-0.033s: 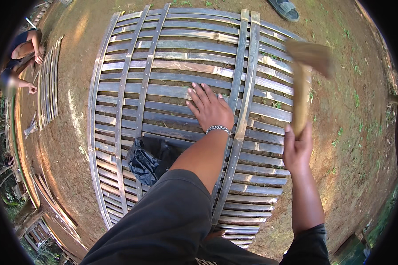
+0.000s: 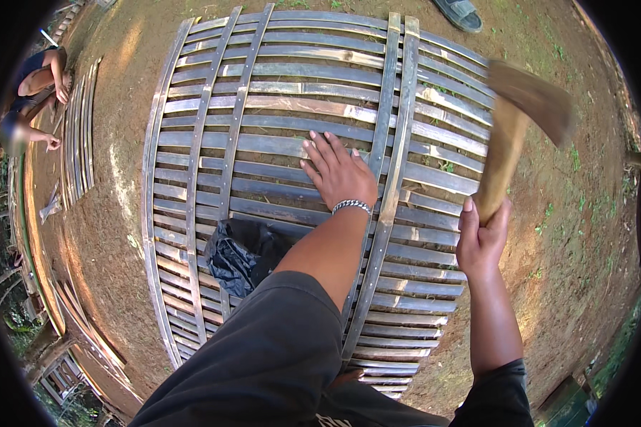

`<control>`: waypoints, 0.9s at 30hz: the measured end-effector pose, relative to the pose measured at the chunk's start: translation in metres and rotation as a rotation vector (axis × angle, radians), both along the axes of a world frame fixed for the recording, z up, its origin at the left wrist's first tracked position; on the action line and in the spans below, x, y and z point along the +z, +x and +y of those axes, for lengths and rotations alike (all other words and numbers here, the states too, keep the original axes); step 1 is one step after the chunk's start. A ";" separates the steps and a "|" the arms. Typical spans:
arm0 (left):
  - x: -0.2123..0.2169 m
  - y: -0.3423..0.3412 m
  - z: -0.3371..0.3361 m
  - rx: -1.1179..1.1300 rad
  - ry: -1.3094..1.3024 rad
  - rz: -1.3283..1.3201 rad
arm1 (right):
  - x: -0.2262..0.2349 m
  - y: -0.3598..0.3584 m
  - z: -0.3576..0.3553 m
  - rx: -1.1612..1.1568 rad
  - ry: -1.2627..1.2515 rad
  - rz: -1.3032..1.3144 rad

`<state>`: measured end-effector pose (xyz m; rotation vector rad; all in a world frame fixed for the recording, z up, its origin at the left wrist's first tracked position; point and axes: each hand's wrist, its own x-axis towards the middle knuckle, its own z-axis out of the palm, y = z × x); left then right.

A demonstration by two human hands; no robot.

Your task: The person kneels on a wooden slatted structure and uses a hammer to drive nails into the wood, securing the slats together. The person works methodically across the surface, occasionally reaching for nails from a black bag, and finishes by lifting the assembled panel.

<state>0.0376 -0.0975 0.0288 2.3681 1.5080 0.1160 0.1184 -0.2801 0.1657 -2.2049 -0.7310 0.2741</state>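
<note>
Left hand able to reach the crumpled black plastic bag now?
Probably yes: the left hand lies spread on the grey slatted bamboo panel, and nothing visible blocks the bag beside its forearm.

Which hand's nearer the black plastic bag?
Left. The left hand is palm-down on the slatted panel, beyond the black plastic bag and to its right. The right hand, gripping an axe, is farther right, by the panel's right edge.
</note>
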 end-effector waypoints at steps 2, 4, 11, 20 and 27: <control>-0.001 0.002 -0.003 -0.009 -0.009 -0.007 | -0.032 -0.013 -0.023 0.010 0.155 0.015; -0.004 -0.002 -0.004 -0.014 -0.016 0.004 | -0.041 -0.029 -0.029 0.246 -0.286 -0.116; 0.002 0.000 0.006 -0.007 -0.030 -0.030 | 0.007 -0.004 0.001 -0.155 0.151 0.058; -0.002 -0.010 -0.007 -0.032 -0.063 -0.004 | -0.052 -0.050 -0.032 0.079 -0.350 0.087; -0.004 -0.006 -0.001 -0.029 -0.032 -0.024 | -0.045 -0.039 -0.015 -0.051 0.095 0.053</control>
